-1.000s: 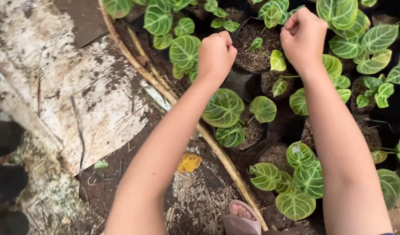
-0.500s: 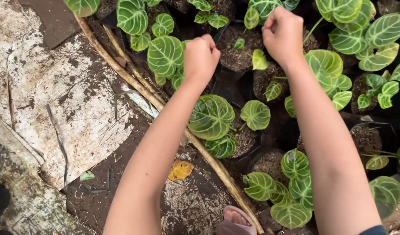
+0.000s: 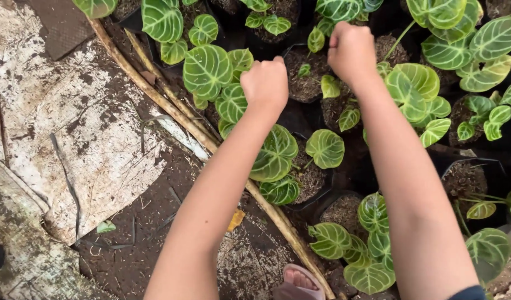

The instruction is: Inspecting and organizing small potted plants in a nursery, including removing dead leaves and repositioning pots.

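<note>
- My left hand (image 3: 265,83) is curled into a fist over the near left rim of a black nursery pot (image 3: 304,75). The fingers are tucked under, so I cannot tell whether they pinch the rim or only rest there.
- My right hand (image 3: 352,51) is also fisted, at the far right rim of the same pot. Whether anything is pinched inside it, I cannot tell.
- The pot sits between my two hands, far from me, filled with dark soil. A small seedling (image 3: 329,86) with pale green leaves stands at its right edge.
- Just nearer than it stands another pot with big veined leaves (image 3: 275,154), which my left forearm crosses.
- More veined plants (image 3: 206,71) crowd the left and right of the pot.
- A bamboo pole (image 3: 211,144) runs diagonally along the left edge of the pots.
- Beyond the pole, to the left, lies a dirty white sheet (image 3: 83,122).
- My sandalled foot (image 3: 300,280) shows at the near edge.
</note>
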